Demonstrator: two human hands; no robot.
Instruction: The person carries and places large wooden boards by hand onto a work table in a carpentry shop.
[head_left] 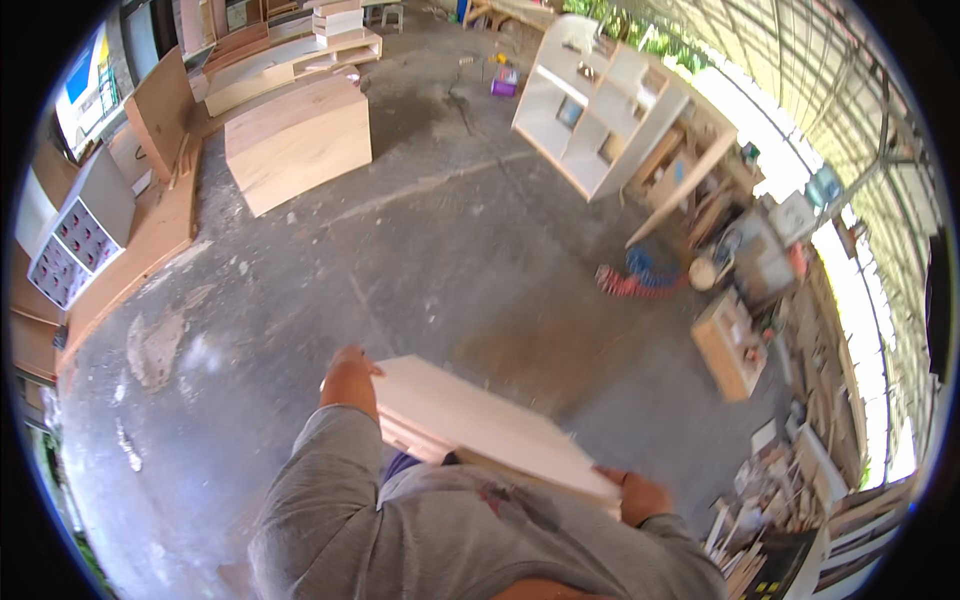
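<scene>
A long, pale wooden furniture piece (480, 415) is held level against the front of my body, its flat top facing up. Lighter strips and a darker gap show along its near side; the rest of that side is hidden by my grey shirt. My left hand (352, 372) grips its left end, fingers bent over the far corner. At the opposite end, my right hand (643, 497) is closed on the right corner, thumb over the top and slightly blurred. The undersides of both grips are out of sight.
A plywood box (305, 145) stands ahead on the left, near a white cabinet (85, 235). A white shelf unit (600, 105) is at the far right. Coiled blue and red hose (640, 278), a small wooden box (728, 345) and scrap wood (775, 490) line the right side.
</scene>
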